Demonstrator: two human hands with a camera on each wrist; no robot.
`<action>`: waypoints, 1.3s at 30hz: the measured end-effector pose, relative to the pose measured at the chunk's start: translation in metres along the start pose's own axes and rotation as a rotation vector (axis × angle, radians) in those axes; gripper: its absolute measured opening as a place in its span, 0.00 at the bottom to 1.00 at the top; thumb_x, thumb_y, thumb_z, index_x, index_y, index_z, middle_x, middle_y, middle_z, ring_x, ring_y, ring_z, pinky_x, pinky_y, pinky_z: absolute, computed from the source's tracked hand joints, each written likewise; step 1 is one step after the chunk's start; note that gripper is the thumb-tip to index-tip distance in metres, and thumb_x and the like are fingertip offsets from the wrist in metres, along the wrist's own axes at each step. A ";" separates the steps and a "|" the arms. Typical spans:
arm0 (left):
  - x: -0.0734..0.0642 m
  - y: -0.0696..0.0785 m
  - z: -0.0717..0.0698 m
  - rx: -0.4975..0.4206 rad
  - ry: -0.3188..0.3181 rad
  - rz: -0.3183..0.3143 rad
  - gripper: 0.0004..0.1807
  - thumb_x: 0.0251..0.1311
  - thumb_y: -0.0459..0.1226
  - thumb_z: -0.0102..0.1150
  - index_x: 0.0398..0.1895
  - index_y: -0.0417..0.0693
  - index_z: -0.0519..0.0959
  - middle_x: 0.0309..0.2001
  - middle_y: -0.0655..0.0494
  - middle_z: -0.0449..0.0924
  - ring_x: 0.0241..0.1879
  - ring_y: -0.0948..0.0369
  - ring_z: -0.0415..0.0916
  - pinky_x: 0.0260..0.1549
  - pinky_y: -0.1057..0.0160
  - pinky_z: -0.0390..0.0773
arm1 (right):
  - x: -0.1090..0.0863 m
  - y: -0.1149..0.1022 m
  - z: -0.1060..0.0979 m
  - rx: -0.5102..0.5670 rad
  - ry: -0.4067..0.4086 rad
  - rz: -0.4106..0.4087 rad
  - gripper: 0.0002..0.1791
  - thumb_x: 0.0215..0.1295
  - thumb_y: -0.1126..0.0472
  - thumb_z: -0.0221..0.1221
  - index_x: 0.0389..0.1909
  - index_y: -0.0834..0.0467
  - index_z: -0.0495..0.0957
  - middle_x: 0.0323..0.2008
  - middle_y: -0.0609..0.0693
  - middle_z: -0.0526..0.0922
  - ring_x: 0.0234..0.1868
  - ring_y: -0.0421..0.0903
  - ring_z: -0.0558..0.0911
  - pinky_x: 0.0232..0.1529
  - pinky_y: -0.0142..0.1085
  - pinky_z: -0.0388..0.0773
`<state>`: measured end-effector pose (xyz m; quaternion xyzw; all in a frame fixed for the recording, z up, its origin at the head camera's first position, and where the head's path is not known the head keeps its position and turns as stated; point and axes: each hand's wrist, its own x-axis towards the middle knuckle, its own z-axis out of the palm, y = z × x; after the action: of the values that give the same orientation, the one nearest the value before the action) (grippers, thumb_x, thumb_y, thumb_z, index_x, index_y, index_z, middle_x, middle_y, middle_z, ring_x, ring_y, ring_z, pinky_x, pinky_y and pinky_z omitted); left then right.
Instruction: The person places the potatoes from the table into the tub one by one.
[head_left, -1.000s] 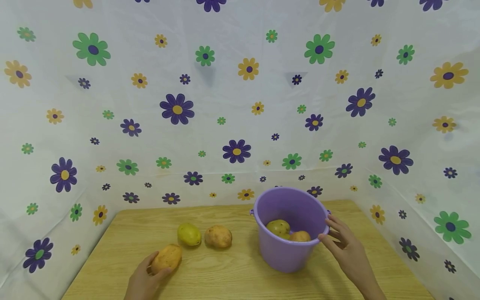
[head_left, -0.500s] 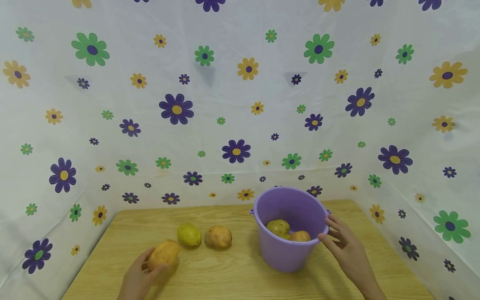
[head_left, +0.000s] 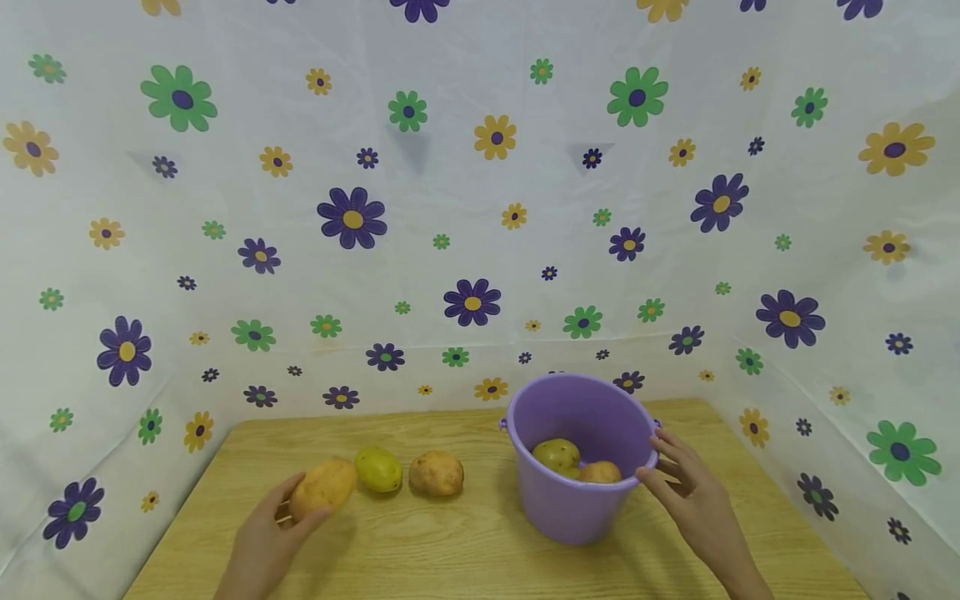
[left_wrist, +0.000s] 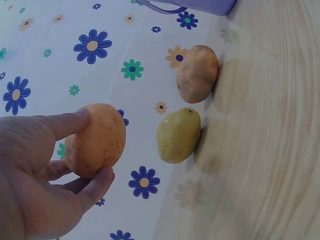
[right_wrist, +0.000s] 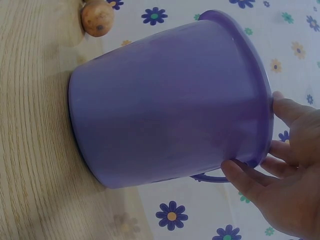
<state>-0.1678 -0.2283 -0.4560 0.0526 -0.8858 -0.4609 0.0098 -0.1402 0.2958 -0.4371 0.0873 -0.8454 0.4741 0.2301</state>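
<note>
My left hand (head_left: pixel 262 533) grips a tan potato (head_left: pixel 324 490) between thumb and fingers, held above the table at the left. In the left wrist view the thumb lies on one side of this potato (left_wrist: pixel 97 142) and fingertips on the other. A purple bucket (head_left: pixel 570 512) stands at the right, holding a greenish fruit (head_left: pixel 557 454) and a brown potato (head_left: pixel 602 472); its bottom is partly hidden. My right hand (head_left: pixel 701 512) holds the bucket's right rim, with thumb and fingers around the edge near the handle lug.
A yellow-green, mango-like fruit (head_left: pixel 378 470) and another brown potato (head_left: pixel 437 474) lie side by side on the wooden table (head_left: pixel 450 558), between the left hand and the bucket. White flower-patterned sheeting (head_left: pixel 442 192) encloses the back and sides.
The left hand has lifted the potato off the table and moved it slightly left and away from me. The right hand and the bucket have stayed in place.
</note>
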 end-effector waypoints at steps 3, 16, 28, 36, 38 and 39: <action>-0.001 0.008 -0.005 0.010 0.003 0.013 0.49 0.65 0.56 0.68 0.78 0.36 0.59 0.71 0.27 0.64 0.62 0.36 0.74 0.52 0.51 0.84 | 0.000 0.000 0.000 0.003 0.000 0.001 0.28 0.71 0.66 0.65 0.68 0.69 0.72 0.73 0.65 0.67 0.54 0.26 0.78 0.47 0.22 0.80; -0.005 0.034 -0.020 0.000 -0.003 0.058 0.49 0.65 0.54 0.68 0.79 0.37 0.58 0.71 0.29 0.64 0.64 0.38 0.73 0.50 0.58 0.85 | 0.000 -0.002 -0.001 0.004 -0.005 0.017 0.28 0.72 0.64 0.65 0.69 0.69 0.71 0.73 0.65 0.67 0.55 0.29 0.79 0.47 0.22 0.80; -0.006 0.057 -0.040 0.041 0.019 0.102 0.51 0.64 0.60 0.66 0.79 0.40 0.58 0.70 0.34 0.67 0.63 0.41 0.74 0.49 0.60 0.85 | 0.000 0.000 -0.001 -0.003 -0.003 0.012 0.28 0.71 0.64 0.65 0.68 0.69 0.72 0.73 0.65 0.67 0.56 0.38 0.82 0.47 0.22 0.80; -0.009 0.075 -0.054 0.054 0.022 0.154 0.50 0.68 0.59 0.63 0.80 0.38 0.56 0.69 0.32 0.67 0.64 0.40 0.73 0.50 0.60 0.85 | 0.000 -0.001 0.000 -0.006 -0.009 0.020 0.28 0.72 0.63 0.65 0.69 0.70 0.71 0.73 0.65 0.67 0.56 0.36 0.81 0.48 0.22 0.80; -0.009 0.078 -0.056 0.061 0.030 0.172 0.50 0.68 0.59 0.62 0.80 0.38 0.56 0.69 0.33 0.67 0.63 0.40 0.74 0.51 0.60 0.85 | 0.001 -0.001 -0.001 -0.007 -0.009 0.021 0.28 0.72 0.64 0.65 0.69 0.69 0.71 0.73 0.65 0.67 0.57 0.44 0.83 0.47 0.22 0.80; -0.009 0.080 -0.056 0.065 0.031 0.173 0.51 0.67 0.60 0.62 0.80 0.38 0.56 0.69 0.33 0.67 0.64 0.40 0.73 0.51 0.60 0.84 | 0.001 -0.002 -0.001 -0.009 -0.010 0.022 0.28 0.72 0.64 0.65 0.69 0.69 0.71 0.73 0.65 0.66 0.57 0.49 0.83 0.47 0.22 0.80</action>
<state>-0.1616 -0.2280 -0.3581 -0.0165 -0.9013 -0.4285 0.0617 -0.1400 0.2957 -0.4352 0.0792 -0.8497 0.4722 0.2208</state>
